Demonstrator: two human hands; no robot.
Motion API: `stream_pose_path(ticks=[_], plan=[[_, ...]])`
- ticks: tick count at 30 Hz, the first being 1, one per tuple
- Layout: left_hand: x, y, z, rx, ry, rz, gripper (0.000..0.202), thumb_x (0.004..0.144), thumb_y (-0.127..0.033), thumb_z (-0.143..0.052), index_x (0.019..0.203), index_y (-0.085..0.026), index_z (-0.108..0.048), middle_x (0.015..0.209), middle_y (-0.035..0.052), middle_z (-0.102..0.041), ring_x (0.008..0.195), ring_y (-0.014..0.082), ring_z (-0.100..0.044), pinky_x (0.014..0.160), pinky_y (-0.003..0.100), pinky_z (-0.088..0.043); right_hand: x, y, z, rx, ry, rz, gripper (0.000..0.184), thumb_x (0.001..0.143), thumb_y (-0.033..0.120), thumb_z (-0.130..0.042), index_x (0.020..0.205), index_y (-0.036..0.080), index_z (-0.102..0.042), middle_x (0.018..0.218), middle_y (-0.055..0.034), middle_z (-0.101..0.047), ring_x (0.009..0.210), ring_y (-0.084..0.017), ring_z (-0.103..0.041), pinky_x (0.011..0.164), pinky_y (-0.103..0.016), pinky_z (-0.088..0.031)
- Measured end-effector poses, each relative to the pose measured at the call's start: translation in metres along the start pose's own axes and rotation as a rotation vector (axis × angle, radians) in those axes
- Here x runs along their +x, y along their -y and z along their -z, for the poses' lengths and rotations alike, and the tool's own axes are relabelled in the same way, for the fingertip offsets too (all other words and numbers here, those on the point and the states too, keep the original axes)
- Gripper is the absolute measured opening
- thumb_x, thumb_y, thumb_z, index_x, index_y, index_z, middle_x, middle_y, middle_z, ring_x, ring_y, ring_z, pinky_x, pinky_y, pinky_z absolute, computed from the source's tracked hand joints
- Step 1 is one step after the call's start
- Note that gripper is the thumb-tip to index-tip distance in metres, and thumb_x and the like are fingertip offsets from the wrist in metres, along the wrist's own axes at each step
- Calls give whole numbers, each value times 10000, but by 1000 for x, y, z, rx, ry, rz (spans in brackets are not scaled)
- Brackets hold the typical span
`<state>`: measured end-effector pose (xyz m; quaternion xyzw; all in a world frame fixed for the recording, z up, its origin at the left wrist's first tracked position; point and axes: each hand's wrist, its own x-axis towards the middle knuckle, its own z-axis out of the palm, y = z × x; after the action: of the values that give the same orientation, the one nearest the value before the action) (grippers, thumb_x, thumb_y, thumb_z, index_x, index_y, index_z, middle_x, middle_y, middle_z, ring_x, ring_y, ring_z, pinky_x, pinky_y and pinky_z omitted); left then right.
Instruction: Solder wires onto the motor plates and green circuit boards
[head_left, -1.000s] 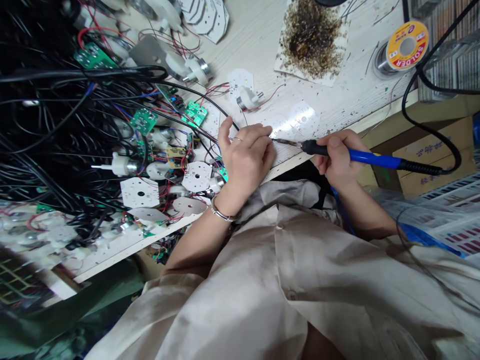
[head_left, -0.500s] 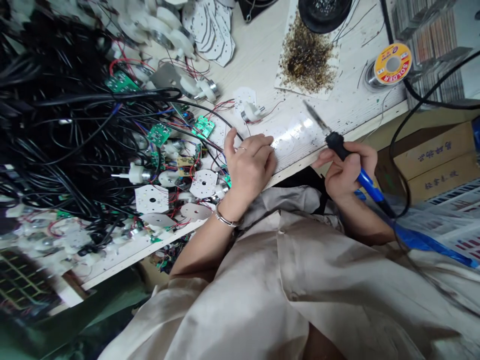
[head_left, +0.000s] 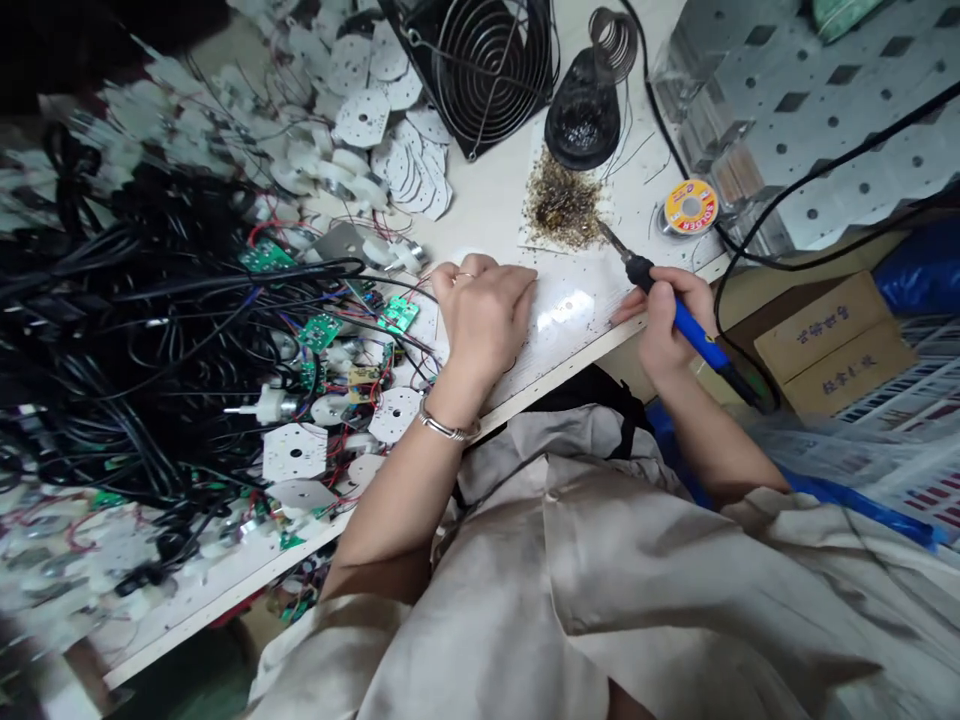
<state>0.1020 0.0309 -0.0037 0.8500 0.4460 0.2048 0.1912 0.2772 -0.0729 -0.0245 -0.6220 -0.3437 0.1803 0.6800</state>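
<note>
So, what's the right hand (head_left: 671, 325) got?
Soldering iron (head_left: 697, 335), pinched between thumb and fingers around the front of the blue handle. Tip points up and left, right by the near edge of the brown crumbs (head_left: 564, 208). Can't tell if it touches them.

And the left hand (head_left: 486, 310)?
Palm down on the counter (head_left: 481, 205), fingers bent and close together. The spot under the fingertips is hidden, so can't tell if it's pinching anything.

What's near it?
Green circuit board (head_left: 399, 313) just left of it. Then the big tangle of black cables (head_left: 150, 330), with a white plate (head_left: 295, 453) lying by the near side.

Farther out?
Solder spool (head_left: 690, 206) right of the crumbs, black dish (head_left: 583, 125) just behind them, fan (head_left: 491, 70) left of the dish. Cardboard box (head_left: 832, 345) off the counter's right side.
</note>
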Motion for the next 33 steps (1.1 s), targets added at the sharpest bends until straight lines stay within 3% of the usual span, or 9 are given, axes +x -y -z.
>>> stream_pose_path(ticks=[7, 12, 21, 24, 28, 33], plan=[[-5, 3, -5, 17, 0, -114, 202, 954, -345, -548, 870, -261, -711, 810, 28, -745, 942, 266, -597, 1040, 556, -268, 29, -9, -6, -143, 36, -25, 375, 920, 537, -595, 1071, 201, -661, 713, 34, -706, 558, -107, -696, 606, -235, -571], [-9, 2, 2, 25, -107, -91, 196, 957, -337, -544, 947, -271, -729, 792, 30, -723, 883, 252, -629, 994, 552, -332, 34, -16, -7, -165, 118, 38, 325, 932, 511, -594, 1117, 254, -669, 848, 23, -731, 652, -97, -715, 697, -239, -600], [-47, -5, 14, 156, -158, -151, 110, 931, -251, -597, 851, -262, -672, 723, 14, -693, 825, 244, -620, 877, 503, -383, 38, -23, -8, -259, 196, 99, 343, 929, 508, -597, 1188, 292, -662, 1038, -4, -744, 744, -123, -708, 881, -344, -621], [-54, -3, 11, 174, -158, -161, 78, 908, -232, -617, 846, -261, -654, 773, 20, -717, 881, 253, -640, 905, 514, -382, 38, -21, -8, -277, 192, 94, 342, 925, 506, -607, 1182, 288, -668, 991, -1, -747, 751, -128, -714, 872, -337, -619], [-59, 1, 5, 51, -150, -137, 75, 865, -197, -638, 841, -264, -664, 978, 10, -773, 1010, 259, -679, 1070, 598, -299, 39, -15, -6, -231, 215, 29, 354, 908, 516, -629, 1162, 272, -663, 918, 15, -748, 671, -107, -706, 764, -290, -614], [-62, 1, 2, -26, -152, -77, 105, 861, -187, -626, 789, -259, -653, 918, -17, -785, 952, 238, -721, 1152, 657, -245, 38, -12, -5, -70, 135, -28, 348, 907, 541, -620, 1111, 260, -650, 841, 27, -753, 533, -85, -668, 569, -235, -560]])
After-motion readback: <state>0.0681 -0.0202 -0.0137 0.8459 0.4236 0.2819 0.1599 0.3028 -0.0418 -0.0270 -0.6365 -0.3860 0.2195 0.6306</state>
